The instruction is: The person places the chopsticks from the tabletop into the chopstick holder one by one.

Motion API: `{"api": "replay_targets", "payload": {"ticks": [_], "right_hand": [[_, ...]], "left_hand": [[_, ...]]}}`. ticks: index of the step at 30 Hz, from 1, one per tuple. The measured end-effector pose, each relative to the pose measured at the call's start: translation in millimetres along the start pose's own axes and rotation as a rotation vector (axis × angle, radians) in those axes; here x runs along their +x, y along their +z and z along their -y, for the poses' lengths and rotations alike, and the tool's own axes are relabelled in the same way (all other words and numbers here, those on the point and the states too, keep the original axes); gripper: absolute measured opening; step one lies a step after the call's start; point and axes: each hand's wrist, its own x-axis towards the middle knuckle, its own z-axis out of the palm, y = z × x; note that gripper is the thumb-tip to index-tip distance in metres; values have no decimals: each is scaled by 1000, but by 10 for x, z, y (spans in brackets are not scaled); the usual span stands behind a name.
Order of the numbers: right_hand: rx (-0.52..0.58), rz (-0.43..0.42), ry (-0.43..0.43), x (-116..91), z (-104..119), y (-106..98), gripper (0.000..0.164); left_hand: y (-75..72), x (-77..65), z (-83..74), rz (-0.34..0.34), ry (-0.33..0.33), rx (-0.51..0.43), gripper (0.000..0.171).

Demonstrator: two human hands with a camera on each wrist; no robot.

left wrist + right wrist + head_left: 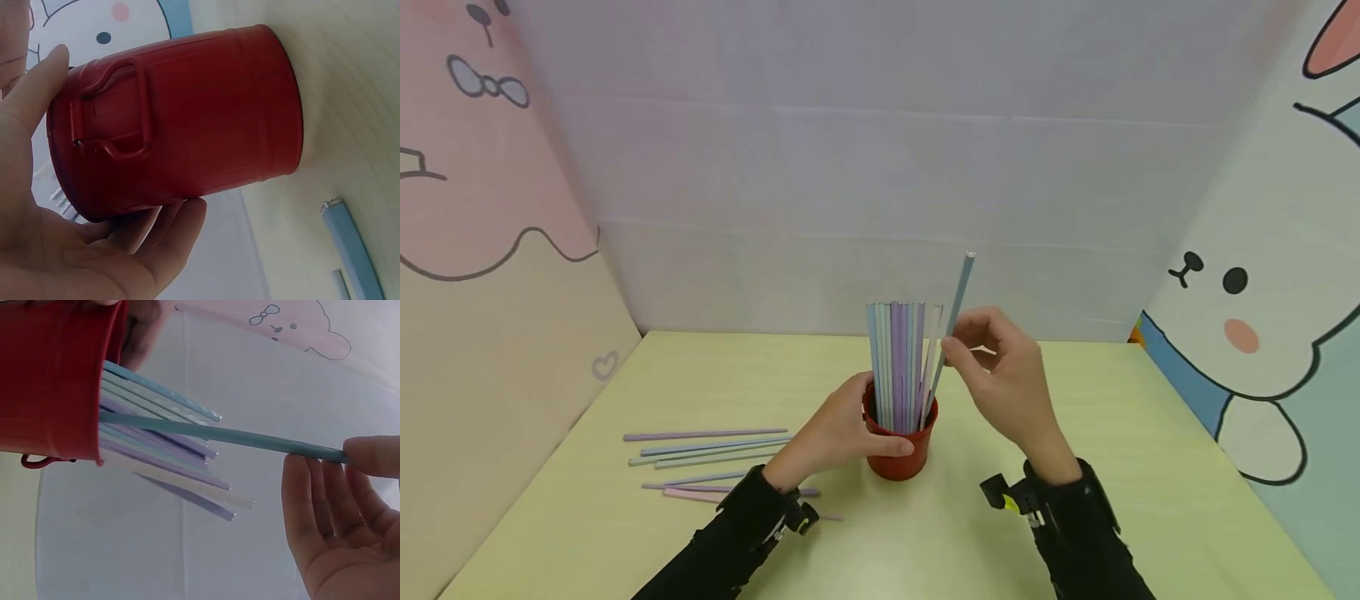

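My left hand (838,429) grips a small red metal bucket (897,467) by its side near the rim, thumb across the front. In the left wrist view a looped side handle shows on the bucket (219,106). Several pastel straws (897,358) in blue, green, purple and white stand in it. Between the thumb and fingers of my right hand (1000,375) a blue straw (961,287) is pinched near its upper part. The right wrist view has this straw (250,439) slanting into the bucket, its lower end hidden inside.
Loose straws in purple, blue, green and pink lie on the pale yellow table (730,383) to the left, among them a purple straw (700,435); my left forearm partly covers some. A white panel (880,183) rises behind, with cartoon-printed panels (1262,367) at both sides.
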Motion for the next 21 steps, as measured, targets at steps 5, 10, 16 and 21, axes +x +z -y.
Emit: {"api": "replay_targets", "payload": {"ticks": [5, 10, 16, 21], "right_hand": [[-63, 36, 85, -15, -151, 25, 13], [-128, 93, 174, -35, -275, 54, 8], [-144, 159, 269, -55, -391, 66, 6], [-198, 219, 311, -65, -474, 88, 6]], "left_hand": [[32, 7, 41, -14, 4, 1, 88], [44, 11, 57, -17, 6, 6, 84], [47, 15, 57, -6, 23, 7, 82], [41, 12, 61, -10, 19, 32, 83]]}}
